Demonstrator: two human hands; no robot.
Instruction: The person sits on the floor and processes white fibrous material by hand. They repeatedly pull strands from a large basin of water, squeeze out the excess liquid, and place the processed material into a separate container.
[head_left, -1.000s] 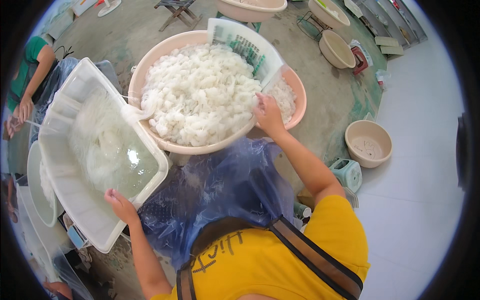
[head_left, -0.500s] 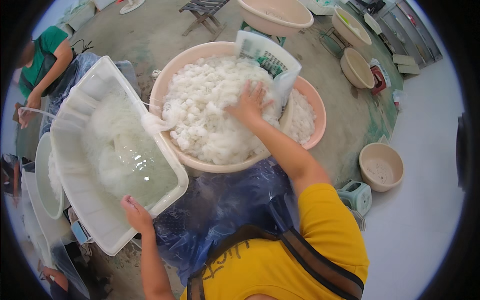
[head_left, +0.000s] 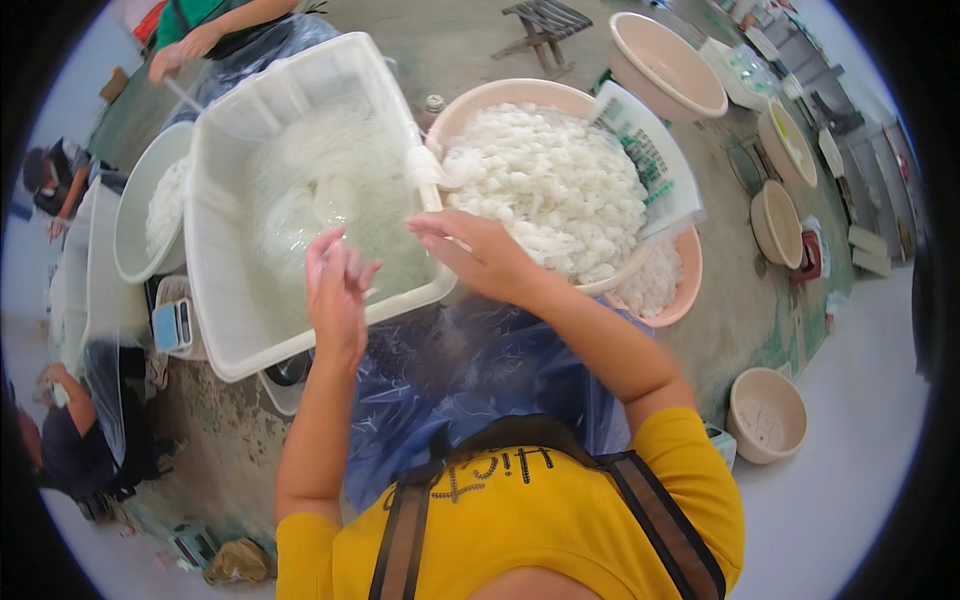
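My left hand (head_left: 341, 290) is raised over the near edge of a white rectangular tub (head_left: 350, 350), its fingers loosely bent and apart, with nothing seen in it. My right hand (head_left: 478, 252) hovers over the tub's right corner, fingers stretched toward the left, holding nothing I can see. Cloudy water in the tub bears a mass of pale, wet floss (head_left: 335, 200). Against the tub's right side stands a peach basin (head_left: 480, 95) heaped with soft white lumps (head_left: 550, 190). A white strand of fibre (head_left: 455, 172) hangs from the basin's heap across to the tub's rim.
A printed plastic sack (head_left: 660, 165) leans at the basin's right, above another basin of white stuff (head_left: 655, 280). A pale green basin (head_left: 135, 215) stands left of the tub. Co-workers (head_left: 215, 30) sit at far left and lower left. More basins (head_left: 665, 70) and a folding stool (head_left: 545, 30) are beyond.
My right hand has lifted off the white lumps and moved left to the tub's corner. My left hand has risen over the tub. The view has turned left.
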